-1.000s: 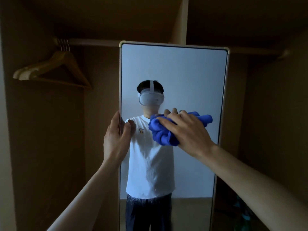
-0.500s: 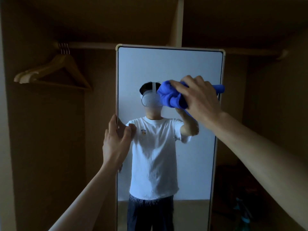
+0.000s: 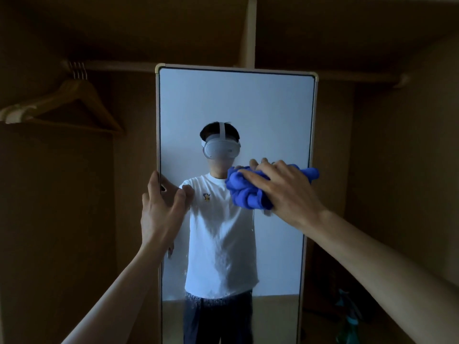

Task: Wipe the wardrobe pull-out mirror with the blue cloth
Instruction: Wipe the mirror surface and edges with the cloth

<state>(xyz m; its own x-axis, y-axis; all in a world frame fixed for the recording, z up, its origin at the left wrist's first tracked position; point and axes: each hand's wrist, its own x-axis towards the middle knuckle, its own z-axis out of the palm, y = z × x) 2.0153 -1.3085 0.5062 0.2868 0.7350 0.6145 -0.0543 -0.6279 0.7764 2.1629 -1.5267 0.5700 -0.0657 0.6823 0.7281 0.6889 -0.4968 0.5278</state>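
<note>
Head view faces into a dim brown wardrobe (image 3: 49, 219). At its upper left, wooden hangers (image 3: 74, 100) hang by their hooks from a rail (image 3: 119, 67) that runs behind the top of the mirror.

The left hand (image 3: 161, 209) holds the left edge of the pull-out mirror (image 3: 248, 108) at about mid-height. Its thumb lies on the front of the glass and its fingers curl round the pale frame, so the edge is pinched between them. The forearm rises from the bottom of the picture.

The mirror stands upright in the middle of the wardrobe, tall and narrow with rounded top corners. Above it a light vertical partition (image 3: 250, 31) divides the top of the wardrobe. The glass reflects a person in a white T-shirt, dark trousers and a white headset, standing before a pale wall. A few pale specks show on the glass low down, near the left edge.

The blue cloth (image 3: 246, 192) is bunched into a thick wad and pressed against the glass in the right half of the mirror, at mid-height. One end of it reaches across the right edge of the frame. The right hand (image 3: 285, 192) covers the wad from the front, fingers curled over it and gripping it.

In the wardrobe's lower right corner stands something dark with a teal part (image 3: 347, 316), too dim to identify.
</note>
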